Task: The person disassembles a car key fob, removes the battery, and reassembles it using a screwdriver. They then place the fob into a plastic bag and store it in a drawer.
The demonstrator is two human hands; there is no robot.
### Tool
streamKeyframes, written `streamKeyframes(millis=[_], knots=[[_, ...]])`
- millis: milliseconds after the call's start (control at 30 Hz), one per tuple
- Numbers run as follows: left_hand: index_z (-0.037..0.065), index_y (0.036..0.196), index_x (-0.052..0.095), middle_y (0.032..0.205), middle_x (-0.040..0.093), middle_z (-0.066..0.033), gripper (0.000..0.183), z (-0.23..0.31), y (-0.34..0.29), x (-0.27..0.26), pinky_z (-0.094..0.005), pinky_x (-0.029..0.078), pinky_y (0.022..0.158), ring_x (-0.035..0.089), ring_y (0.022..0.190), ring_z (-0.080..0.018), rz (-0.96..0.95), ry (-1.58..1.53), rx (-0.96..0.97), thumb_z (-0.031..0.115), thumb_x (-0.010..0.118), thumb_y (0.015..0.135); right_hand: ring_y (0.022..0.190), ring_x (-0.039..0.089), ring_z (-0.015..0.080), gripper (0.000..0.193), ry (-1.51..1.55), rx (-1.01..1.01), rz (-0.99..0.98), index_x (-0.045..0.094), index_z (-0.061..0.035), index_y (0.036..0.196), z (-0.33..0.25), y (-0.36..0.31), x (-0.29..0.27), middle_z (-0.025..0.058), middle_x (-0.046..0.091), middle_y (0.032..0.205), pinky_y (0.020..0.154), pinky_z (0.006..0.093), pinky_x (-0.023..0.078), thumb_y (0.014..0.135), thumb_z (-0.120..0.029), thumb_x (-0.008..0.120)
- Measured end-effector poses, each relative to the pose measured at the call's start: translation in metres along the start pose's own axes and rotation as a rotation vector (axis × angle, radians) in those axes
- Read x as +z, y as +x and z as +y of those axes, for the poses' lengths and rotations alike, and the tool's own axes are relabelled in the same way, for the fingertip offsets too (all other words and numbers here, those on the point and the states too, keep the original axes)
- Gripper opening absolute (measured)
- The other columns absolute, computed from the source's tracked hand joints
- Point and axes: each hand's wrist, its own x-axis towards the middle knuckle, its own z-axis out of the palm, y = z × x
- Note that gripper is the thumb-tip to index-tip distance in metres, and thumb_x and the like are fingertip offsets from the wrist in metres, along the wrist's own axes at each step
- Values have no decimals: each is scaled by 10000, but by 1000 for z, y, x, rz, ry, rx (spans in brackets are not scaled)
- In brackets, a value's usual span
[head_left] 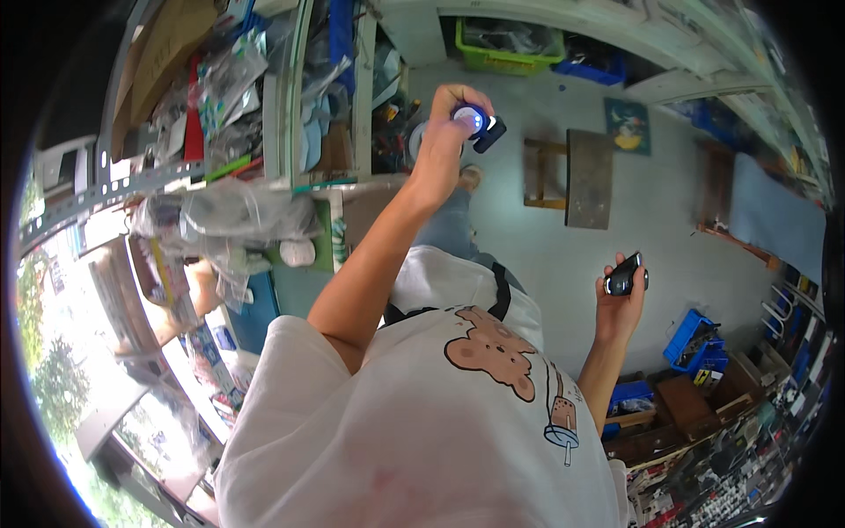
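Note:
My left hand (447, 119) is raised far out in front of me, near the shelving. Its fingers are closed around a small round lamp (473, 120) with a blue rim and glowing white lights. A short black piece (490, 135) sticks out beside the lamp, and I cannot tell how the two join. Lower and to the right, my right hand (616, 308) grips a glossy black object (624, 275) with a rounded end. Its kind does not show clearly. The two hands are well apart.
A wooden stool (590, 179) stands on the grey floor (519, 255) ahead. Shelves with plastic bags (238, 216) line the left. A green crate (509, 48) sits at the far end. Blue bins (691, 339) and many small goods crowd the right.

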Motion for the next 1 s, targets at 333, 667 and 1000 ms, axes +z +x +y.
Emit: streamKeyframes(millis=[333, 667, 1000], knots=[[69, 1016, 456, 1035, 495, -71, 284, 13, 132, 8, -302, 316, 923, 444, 995, -167, -82, 20, 37, 144, 436, 743, 840, 570, 175, 331, 263, -93, -114, 489, -98, 1153, -63, 91, 45, 82, 580, 1075, 660, 287, 532, 913, -325, 503], [65, 976, 457, 1018, 503, -78, 249, 32, 246, 66, -270, 354, 825, 456, 931, -155, -80, -25, 40, 154, 453, 743, 1187, 431, 339, 526, 704, -222, -339, 298, 42, 1324, -204, 217, 25, 207, 415, 1313, 1048, 472, 326, 908, -226, 477], [52, 991, 433, 953, 505, -72, 255, 66, 333, 132, -262, 364, 817, 488, 861, -147, -73, -99, 197, 152, 447, 757, 1269, 328, 358, 595, 763, -316, -336, 196, 64, 1357, -324, 349, 29, 224, 314, 1381, 1067, 502, 285, 947, -328, 374]])
